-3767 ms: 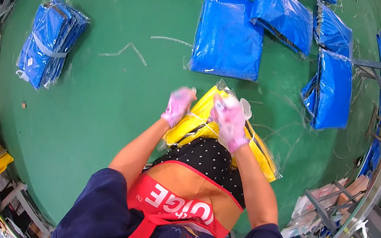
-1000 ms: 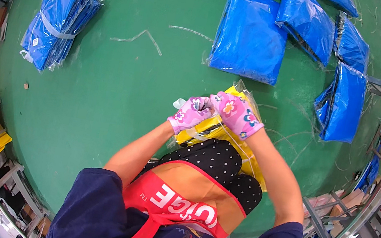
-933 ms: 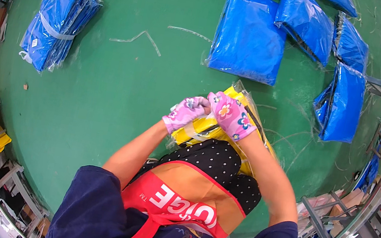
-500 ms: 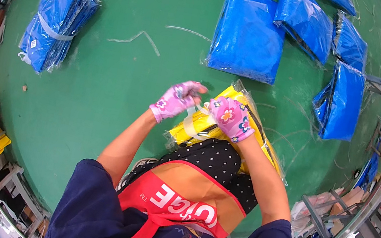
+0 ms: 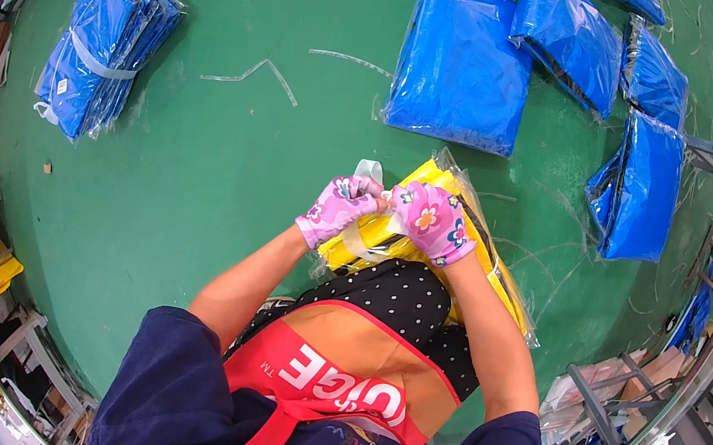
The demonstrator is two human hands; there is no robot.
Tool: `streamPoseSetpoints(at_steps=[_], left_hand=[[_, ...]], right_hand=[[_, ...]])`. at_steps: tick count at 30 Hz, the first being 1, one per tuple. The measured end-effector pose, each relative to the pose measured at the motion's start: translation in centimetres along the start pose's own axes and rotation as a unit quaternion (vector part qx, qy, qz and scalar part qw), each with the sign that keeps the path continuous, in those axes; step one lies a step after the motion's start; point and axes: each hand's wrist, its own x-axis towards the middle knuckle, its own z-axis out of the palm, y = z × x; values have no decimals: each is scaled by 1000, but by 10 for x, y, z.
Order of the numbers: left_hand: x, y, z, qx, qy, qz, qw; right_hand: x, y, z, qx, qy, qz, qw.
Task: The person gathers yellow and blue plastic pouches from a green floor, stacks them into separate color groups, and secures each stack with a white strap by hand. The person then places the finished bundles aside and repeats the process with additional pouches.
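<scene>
A stack of yellow packages in clear plastic (image 5: 435,179) lies on the floor against my knee. A whitish fabric strip (image 5: 370,169) goes around it, and one loop of the strip stands up beyond my left hand. My left hand (image 5: 346,208), in a pink flowered glove, is closed with the fingers pinching the strip. Right beside it, over the top of the stack, my gloved right hand (image 5: 428,221) is also closed on the strip. The fingertips of both hands nearly meet, and the knot area between them is mostly hidden.
A strapped stack of blue packages (image 5: 102,53) lies at the far left. Several blue packages, including a large flat one (image 5: 463,66), are spread at the far right. Plastic strips (image 5: 259,74) lie on the green floor. A metal-framed rack (image 5: 624,428) stands at the right.
My left hand has moved right and slightly down, up against my right hand, and closed on the strip. A strip loop now stands up beyond it. The right hand stays nearly in place.
</scene>
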Motion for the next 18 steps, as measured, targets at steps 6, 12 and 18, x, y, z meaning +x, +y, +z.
streamPoseSetpoints(at_steps=[6,12,18], left_hand=[[18,42,-3,339,144,259,893],[8,36,-11,295,43,33,954],[18,46,19,-192,149,-60,968]], right_hand=[[2,-1,-6,-49,-23,-10,998],[1,-3,-9,-69,2,-20,997],[2,-5,-15,-48,-30,15,998]])
